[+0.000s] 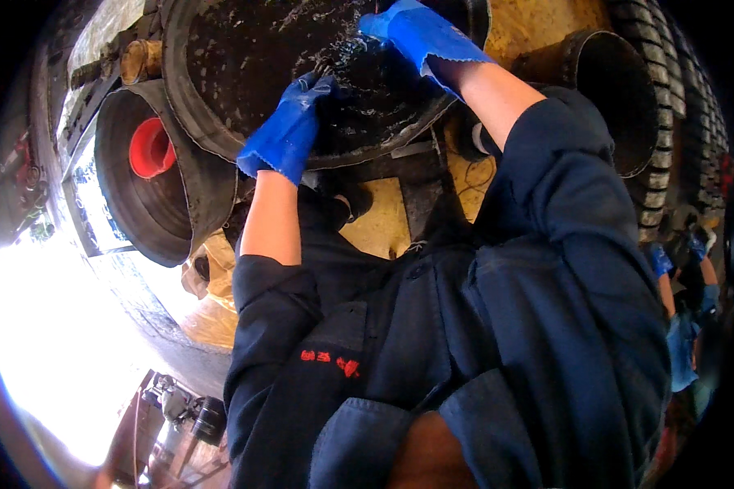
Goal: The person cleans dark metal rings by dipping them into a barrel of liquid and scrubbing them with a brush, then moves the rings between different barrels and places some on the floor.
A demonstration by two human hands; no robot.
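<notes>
Both my hands wear blue rubber gloves with jagged cuffs and are over a large round black tub (177, 90) of dark water. My left hand (289, 122) is at the near part of the tub, its wet fingers bent together near the surface; anything dark in them blends with the water. Farther off and to the right, my right hand (416, 34) reaches down with curled fingers, next to splashing, rippled water (347, 53). Whatever it grips is hidden by the glove and the splash.
At left a wide black bucket (114, 179) holds a red bowl (152, 148). To the right lies a dark open barrel (616, 102), beside stacked tyres (661, 90). Another person's blue-gloved hands (662, 262) show at the far right. The floor (383, 220) is yellowish.
</notes>
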